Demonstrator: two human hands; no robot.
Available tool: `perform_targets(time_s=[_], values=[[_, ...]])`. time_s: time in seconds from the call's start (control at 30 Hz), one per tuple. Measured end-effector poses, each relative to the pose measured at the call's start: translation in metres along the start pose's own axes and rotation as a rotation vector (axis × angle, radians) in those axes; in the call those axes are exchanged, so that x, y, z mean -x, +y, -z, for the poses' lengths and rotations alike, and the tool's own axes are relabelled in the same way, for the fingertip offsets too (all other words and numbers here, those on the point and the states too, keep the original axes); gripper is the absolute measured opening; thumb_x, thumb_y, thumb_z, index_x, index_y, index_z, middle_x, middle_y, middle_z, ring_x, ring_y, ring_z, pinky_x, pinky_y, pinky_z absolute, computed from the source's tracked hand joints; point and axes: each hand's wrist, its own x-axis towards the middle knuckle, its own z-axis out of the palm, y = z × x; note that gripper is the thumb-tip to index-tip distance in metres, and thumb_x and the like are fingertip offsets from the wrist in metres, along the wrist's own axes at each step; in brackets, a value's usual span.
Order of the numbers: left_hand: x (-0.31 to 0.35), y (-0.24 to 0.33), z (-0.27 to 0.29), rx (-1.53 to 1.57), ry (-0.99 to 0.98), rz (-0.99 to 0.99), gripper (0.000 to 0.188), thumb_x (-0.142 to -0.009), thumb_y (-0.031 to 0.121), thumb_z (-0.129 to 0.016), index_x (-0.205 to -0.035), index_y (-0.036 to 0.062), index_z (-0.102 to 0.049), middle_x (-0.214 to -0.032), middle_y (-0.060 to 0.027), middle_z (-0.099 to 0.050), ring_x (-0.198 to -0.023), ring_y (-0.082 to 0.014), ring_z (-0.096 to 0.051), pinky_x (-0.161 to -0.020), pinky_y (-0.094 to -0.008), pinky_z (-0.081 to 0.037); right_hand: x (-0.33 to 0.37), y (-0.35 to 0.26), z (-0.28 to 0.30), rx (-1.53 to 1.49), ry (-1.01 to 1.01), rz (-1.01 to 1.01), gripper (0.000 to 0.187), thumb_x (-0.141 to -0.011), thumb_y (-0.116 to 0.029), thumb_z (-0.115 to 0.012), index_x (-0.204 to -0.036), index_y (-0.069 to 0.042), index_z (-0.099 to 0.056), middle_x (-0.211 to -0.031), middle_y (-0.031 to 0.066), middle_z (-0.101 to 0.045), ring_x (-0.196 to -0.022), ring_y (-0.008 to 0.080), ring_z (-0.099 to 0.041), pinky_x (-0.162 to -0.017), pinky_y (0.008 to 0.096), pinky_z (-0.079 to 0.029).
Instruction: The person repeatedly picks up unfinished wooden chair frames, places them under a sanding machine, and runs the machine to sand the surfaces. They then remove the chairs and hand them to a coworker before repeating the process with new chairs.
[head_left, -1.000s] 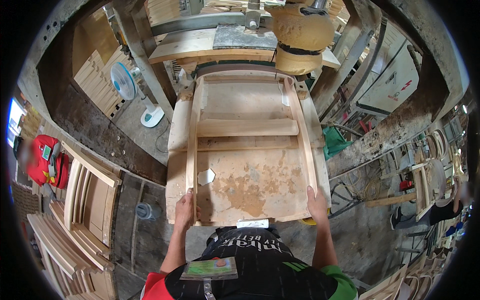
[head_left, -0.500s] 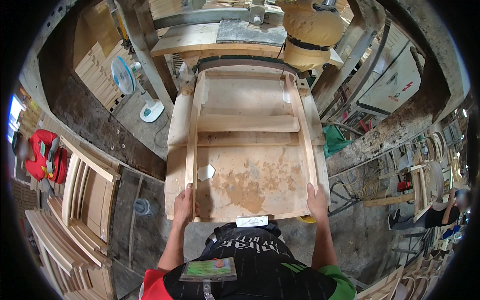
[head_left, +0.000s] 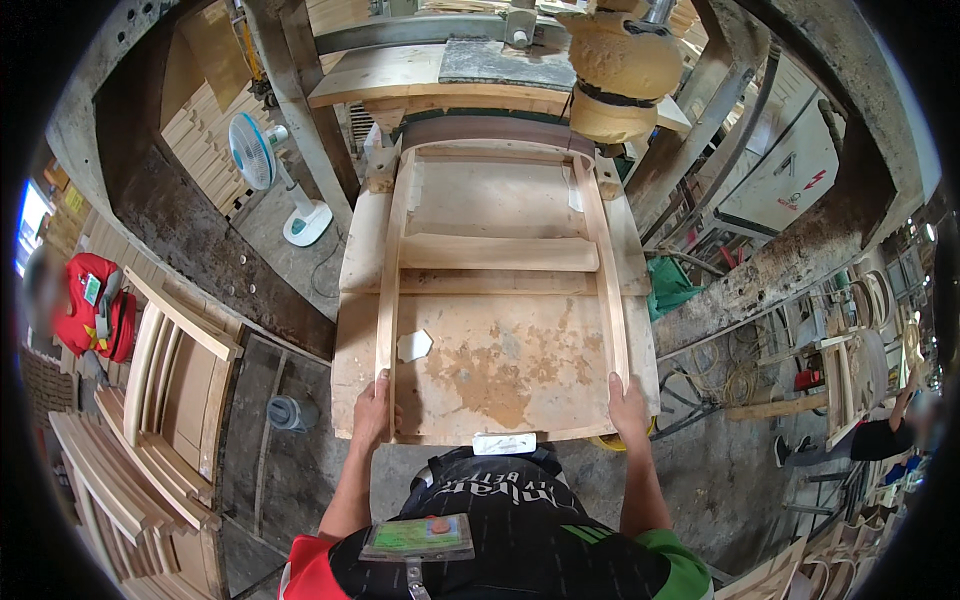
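A pale wooden chair-back frame (head_left: 500, 252) lies on a worn wooden table (head_left: 480, 350). It has two long side rails, a broad crossbar and a curved top rail at its far end. My left hand (head_left: 373, 412) is closed around the near end of the left rail. On the right rail's near end, my right hand (head_left: 628, 408) grips with its thumb on top. The curved far end sits against a dark brown belt-like band (head_left: 480, 129); whether they touch, I cannot tell. A small pale paper-like piece (head_left: 414, 346) lies inside the left rail.
Beyond the band is a wooden board with a grey pad (head_left: 507, 62), beside a yellowish bulging duct (head_left: 622, 75). Metal beams (head_left: 215, 250) flank the table. A fan (head_left: 250, 150), a bucket (head_left: 288, 413) and stacked curved wooden parts (head_left: 120, 485) are left. Two people (head_left: 90, 305) work nearby.
The frame has shifted slightly, its right rail drawn a little toward me and inward with my right hand. Both hands keep their grip. The person in red at left has turned somewhat.
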Motion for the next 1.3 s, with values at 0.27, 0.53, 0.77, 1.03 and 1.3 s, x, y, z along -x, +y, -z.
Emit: perform_targets(time_s=[0.27, 0.53, 0.77, 1.03, 1.3], values=[[0.001, 0.005, 0.0, 0.031, -0.017, 0.011, 0.066, -0.106, 0.062, -0.047, -0.12, -0.0007, -0.06, -0.068, -0.0112, -0.061, -0.053, -0.0208, -0.062, -0.047, -0.0356, -0.051, -0.004, 0.01, -0.003, -0.039, 0.024, -0.015, 0.065, -0.105, -0.055, -0.052, -0.13, 0.005, -0.058, -0.091, 0.0254, -0.07, -0.062, 0.0305, -0.071, -0.062, 0.0426, -0.057], [0.002, 0.011, 0.009, 0.177, -0.136, 0.031, 0.061, -0.105, 0.062, -0.049, -0.117, 0.0034, -0.059, -0.068, -0.0121, -0.063, -0.055, -0.0203, -0.064, -0.05, -0.0341, -0.052, -0.008, 0.007, 0.011, -0.385, -0.169, -0.086, 0.058, -0.105, -0.05, -0.056, -0.134, 0.001, -0.056, -0.089, 0.0176, -0.07, -0.069, 0.027, -0.07, -0.061, 0.04, -0.057], [0.0, 0.003, 0.006, 0.566, -0.342, 0.2, 0.073, -0.101, 0.076, -0.037, -0.108, 0.0077, -0.064, -0.064, -0.0084, -0.061, -0.049, -0.0213, -0.06, -0.046, -0.0345, -0.051, -0.012, 0.021, 0.024, -1.335, -0.716, -0.33, 0.053, -0.105, -0.049, -0.057, -0.133, -0.004, -0.056, -0.081, 0.0074, -0.062, -0.059, 0.0191, -0.061, -0.053, 0.0324, -0.051], [-0.007, 0.01, 0.01, 0.398, -0.304, 0.373, 0.071, -0.102, 0.071, -0.03, -0.097, 0.0073, -0.061, -0.058, -0.005, -0.054, -0.041, -0.0223, -0.052, -0.041, -0.0391, -0.047, -0.01, 0.018, 0.023, -1.3, -0.632, -0.483, 0.048, -0.101, -0.049, -0.064, -0.122, -0.006, -0.061, -0.074, 0.0025, -0.059, -0.052, 0.014, -0.054, -0.048, 0.0285, -0.042], [-0.008, 0.01, 0.008, 0.316, -0.255, 0.3, 0.059, -0.104, 0.061, -0.03, -0.094, 0.0088, -0.056, -0.059, -0.0066, -0.05, -0.043, -0.0243, -0.047, -0.043, -0.0406, -0.042, -0.008, 0.017, 0.024, -1.208, -0.574, -0.498, 0.047, -0.1, -0.05, -0.063, -0.116, -0.006, -0.061, -0.072, 0.0043, -0.06, -0.05, 0.0156, -0.055, -0.046, 0.0315, -0.044]])
